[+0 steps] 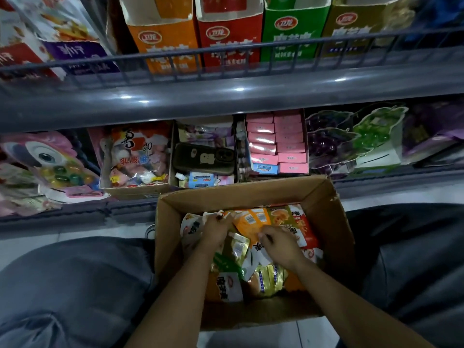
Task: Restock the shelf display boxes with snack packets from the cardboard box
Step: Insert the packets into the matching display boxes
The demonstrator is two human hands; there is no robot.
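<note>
An open cardboard box (326,197) sits on the floor between my knees, filled with several snack packets in orange, green, red and white. My left hand (216,229) is inside it at the far left, fingers closed on a bunch of white and orange packets (193,227). My right hand (278,243) lies on the pile near the middle, fingers pinching an orange packet (251,222). On the upper shelf stand tall display boxes: orange (163,43), red (228,41), green (293,36) and olive (356,28).
A grey shelf edge (226,96) juts out above the lower shelf. There, open trays hold candy bags (136,154), a dark phone (204,158) lying on small packets, and pink boxes (278,141). Grape-shaped packs (351,136) are at the right. My knees flank the box.
</note>
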